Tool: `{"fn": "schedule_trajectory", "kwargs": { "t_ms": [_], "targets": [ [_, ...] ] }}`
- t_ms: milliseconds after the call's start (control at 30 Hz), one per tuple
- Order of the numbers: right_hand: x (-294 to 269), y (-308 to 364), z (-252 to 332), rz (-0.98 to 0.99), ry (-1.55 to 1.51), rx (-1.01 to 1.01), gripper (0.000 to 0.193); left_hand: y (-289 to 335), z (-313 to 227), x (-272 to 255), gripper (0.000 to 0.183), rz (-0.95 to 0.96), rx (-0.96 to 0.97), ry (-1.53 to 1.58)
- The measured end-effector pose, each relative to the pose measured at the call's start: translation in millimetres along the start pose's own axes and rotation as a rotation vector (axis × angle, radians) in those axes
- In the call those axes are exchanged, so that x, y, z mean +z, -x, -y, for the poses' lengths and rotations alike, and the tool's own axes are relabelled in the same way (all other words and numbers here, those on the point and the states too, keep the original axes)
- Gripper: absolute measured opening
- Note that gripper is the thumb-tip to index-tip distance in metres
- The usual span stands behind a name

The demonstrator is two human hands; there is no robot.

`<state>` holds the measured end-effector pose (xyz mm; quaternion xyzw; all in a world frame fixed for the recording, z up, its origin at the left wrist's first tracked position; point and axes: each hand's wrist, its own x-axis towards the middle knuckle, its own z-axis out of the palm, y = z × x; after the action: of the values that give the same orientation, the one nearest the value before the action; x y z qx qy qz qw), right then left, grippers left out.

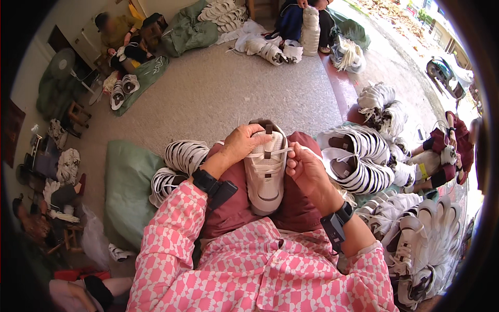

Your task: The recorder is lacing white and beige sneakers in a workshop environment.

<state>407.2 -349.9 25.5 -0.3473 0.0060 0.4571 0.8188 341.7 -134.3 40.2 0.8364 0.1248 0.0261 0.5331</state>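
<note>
A white and beige sneaker [263,179] rests between my knees, its grey toe toward me and its dark-lined collar pointing away. My left hand [240,145] grips the shoe's left side near the opening, thumb lying over the tongue [262,139]. To the right of the shoe, my right hand [306,169] pinches a white shoelace [280,151] pulled out sideways from the upper eyelets. Lower rows of lace cross the front of the upper. The left fingertips are partly hidden behind the shoe.
Nested stacks of white sneakers [364,148] stand close on my right, with more shoes [421,234] below them. Another stack [182,156] and a green sack [127,192] lie on my left. Other people [122,34] sit around the room with shoes.
</note>
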Motion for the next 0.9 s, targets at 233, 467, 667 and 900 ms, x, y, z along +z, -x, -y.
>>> {"fn": "schedule_trajectory", "kwargs": {
  "t_ms": [233, 467, 667, 900],
  "targets": [
    [-17, 18, 11, -0.058, 0.143, -0.181, 0.019, 7, -4, 4, 0.033, -0.086, 0.045, -0.024],
    [-60, 18, 49, -0.215, -0.090, -0.271, 0.016, 39, 11, 0, 0.034, -0.437, 0.308, -0.428],
    [-147, 28, 98, -0.282, -0.352, -0.377, 0.016, 69, -8, -29, 0.031, -0.175, 0.054, -0.403],
    [-214, 40, 111, -0.368, -0.264, -0.339, 0.021, 98, 21, -50, 0.033, -0.163, 0.015, -0.193]
  ]
}}
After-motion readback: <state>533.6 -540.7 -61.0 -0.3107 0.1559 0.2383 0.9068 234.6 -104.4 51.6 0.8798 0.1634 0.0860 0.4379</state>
